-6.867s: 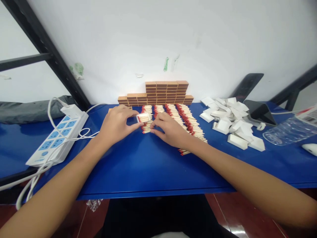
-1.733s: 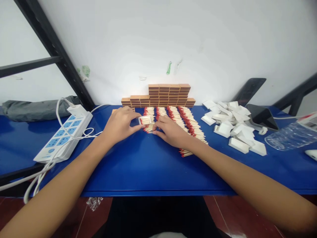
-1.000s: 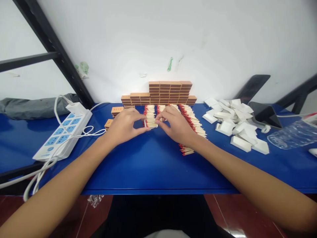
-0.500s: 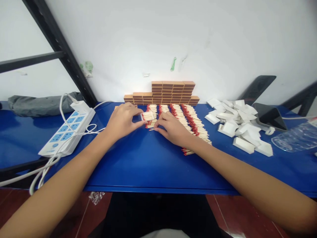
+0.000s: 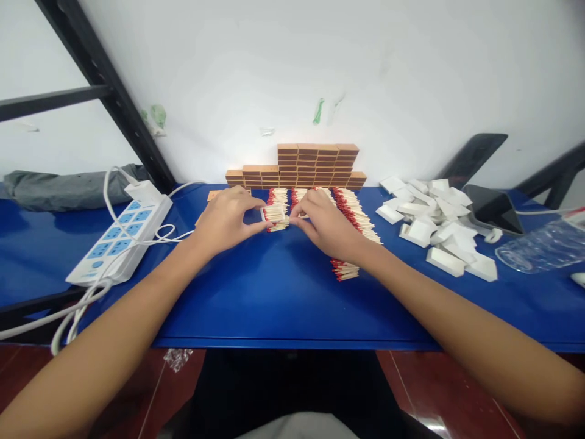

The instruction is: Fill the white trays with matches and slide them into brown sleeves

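My left hand (image 5: 223, 222) grips a small white matchbox tray (image 5: 264, 214) between thumb and fingers. Red-tipped matches (image 5: 275, 213) lie side by side in the tray, heads to the left. At the tray's right end, my right hand (image 5: 324, 225) is closed in a pinch on a match, which its fingers largely hide. Rows of loose matches (image 5: 359, 210) lie on the blue table behind and beneath my right hand. Part of an orange-brown matchbox (image 5: 212, 195) shows behind my left hand.
Stacked matchboxes (image 5: 317, 164) stand against the wall. A pile of white empty trays (image 5: 439, 213) lies right, near a dark phone-like stand (image 5: 493, 210) and a clear plastic bottle (image 5: 543, 244). A power strip (image 5: 121, 238) with looping white cables occupies the left.
My right hand has lifted the match from the table up to the right end of the tray. The left hand keeps its hold on the tray. The view has shifted slightly.
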`<state>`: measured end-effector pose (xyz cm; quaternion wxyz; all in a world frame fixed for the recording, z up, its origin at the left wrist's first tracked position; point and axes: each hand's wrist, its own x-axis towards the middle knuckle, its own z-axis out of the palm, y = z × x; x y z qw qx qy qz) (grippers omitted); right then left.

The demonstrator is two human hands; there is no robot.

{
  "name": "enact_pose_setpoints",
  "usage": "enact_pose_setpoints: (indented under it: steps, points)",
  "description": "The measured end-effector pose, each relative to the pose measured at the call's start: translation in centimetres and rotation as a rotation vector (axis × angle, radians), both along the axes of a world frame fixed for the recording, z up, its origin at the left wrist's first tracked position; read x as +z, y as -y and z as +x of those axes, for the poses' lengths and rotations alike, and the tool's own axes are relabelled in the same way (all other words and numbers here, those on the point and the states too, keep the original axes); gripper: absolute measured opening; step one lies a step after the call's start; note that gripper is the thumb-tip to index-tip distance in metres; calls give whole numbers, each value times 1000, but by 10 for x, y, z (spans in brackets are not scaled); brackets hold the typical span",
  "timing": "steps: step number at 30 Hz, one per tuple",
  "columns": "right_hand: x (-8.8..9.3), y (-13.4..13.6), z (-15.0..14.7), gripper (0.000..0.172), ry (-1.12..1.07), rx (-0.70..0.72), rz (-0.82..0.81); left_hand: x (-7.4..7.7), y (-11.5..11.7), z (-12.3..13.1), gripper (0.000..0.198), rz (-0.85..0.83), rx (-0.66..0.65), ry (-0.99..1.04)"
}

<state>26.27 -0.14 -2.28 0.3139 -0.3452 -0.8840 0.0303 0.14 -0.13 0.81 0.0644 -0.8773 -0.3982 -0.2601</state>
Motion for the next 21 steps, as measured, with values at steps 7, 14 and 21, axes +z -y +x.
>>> enact_pose_setpoints:
  steps: [7,14,21]
  points:
    - [0,5,-10,12,-38,-62,94,-7,6,9,36,-52,-143,151]
    - [0,3,-5,8,-62,-39,101,-7,5,8,36,-25,-135,173]
    - [-2,5,-10,11,-118,-13,86,-6,6,9,37,-43,-152,160]
